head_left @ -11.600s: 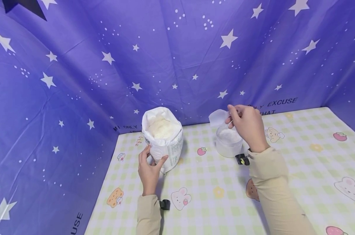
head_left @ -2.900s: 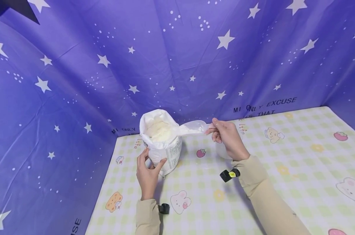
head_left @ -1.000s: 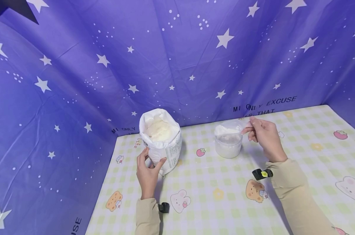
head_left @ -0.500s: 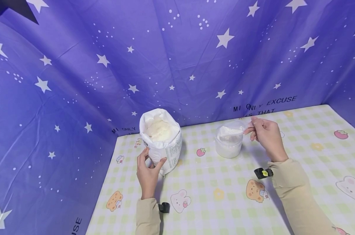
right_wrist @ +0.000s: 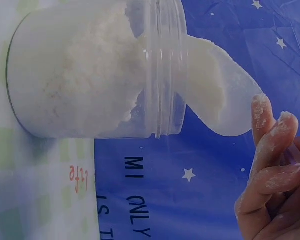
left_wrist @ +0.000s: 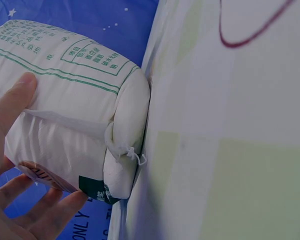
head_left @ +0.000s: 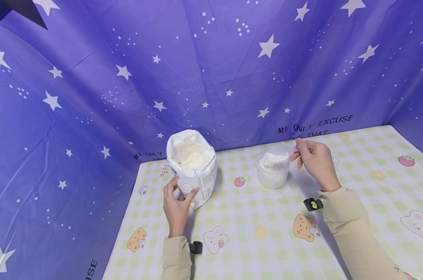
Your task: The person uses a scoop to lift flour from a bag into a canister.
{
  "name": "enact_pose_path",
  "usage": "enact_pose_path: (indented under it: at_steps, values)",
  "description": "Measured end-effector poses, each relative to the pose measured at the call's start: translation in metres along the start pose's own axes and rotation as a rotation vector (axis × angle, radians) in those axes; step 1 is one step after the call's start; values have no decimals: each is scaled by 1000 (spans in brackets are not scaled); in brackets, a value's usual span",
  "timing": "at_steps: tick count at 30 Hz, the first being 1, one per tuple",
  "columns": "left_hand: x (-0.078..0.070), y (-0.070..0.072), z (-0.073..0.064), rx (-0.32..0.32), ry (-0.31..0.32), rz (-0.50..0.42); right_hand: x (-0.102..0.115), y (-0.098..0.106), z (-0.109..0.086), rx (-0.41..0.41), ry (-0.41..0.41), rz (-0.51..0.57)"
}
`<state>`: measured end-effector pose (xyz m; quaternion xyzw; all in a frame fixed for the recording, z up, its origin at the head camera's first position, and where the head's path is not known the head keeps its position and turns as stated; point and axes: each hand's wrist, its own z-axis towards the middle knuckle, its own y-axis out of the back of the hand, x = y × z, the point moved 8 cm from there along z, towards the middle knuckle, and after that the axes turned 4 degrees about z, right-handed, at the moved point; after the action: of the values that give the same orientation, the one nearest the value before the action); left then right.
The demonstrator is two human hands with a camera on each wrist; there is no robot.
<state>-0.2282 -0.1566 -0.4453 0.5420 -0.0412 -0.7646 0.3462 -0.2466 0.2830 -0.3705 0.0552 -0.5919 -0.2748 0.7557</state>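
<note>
My left hand (head_left: 176, 208) holds the side of an upright white bag (head_left: 207, 181), rolled open at the top and full of off-white powder. In the left wrist view its thumb and fingers lie on either side of the bag (left_wrist: 65, 100), which has green print and a tied corner. My right hand (head_left: 316, 165) pinches the handle of a clear plastic scoop (right_wrist: 237, 105). The scoop slants into the mouth of a clear round jar (head_left: 272, 180), with powder in its bowl. White powder partly fills the jar (right_wrist: 85, 75), and some clings to my right fingertips (right_wrist: 285, 127).
A green-and-white checked cloth (head_left: 239, 217) with cartoon prints covers the table. Close behind the bag and jar hangs a purple star-patterned curtain (head_left: 197, 70), which also runs along the left and right sides. A black band (head_left: 313, 204) sits at my right wrist.
The scoop, earlier at the bag's rim with powder in it, has moved right to the jar and dipped into its mouth. Powder stands higher there than a second ago. My left hand stays put.
</note>
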Motion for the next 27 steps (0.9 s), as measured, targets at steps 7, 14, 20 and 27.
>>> enact_pose_path:
  at_steps: [7,14,20,27]
  values:
    - [0,0,-1,1,4,-8,9,-4,3,-7,94,-116]
    - [1,0,0,0,6,-4,17,-4,2,-16,120,-170]
    - [1,0,0,0,0,-6,25,-2,2,-27,165,-213]
    - [1,-1,1,2,7,-7,36,-2,1,-35,254,-277]
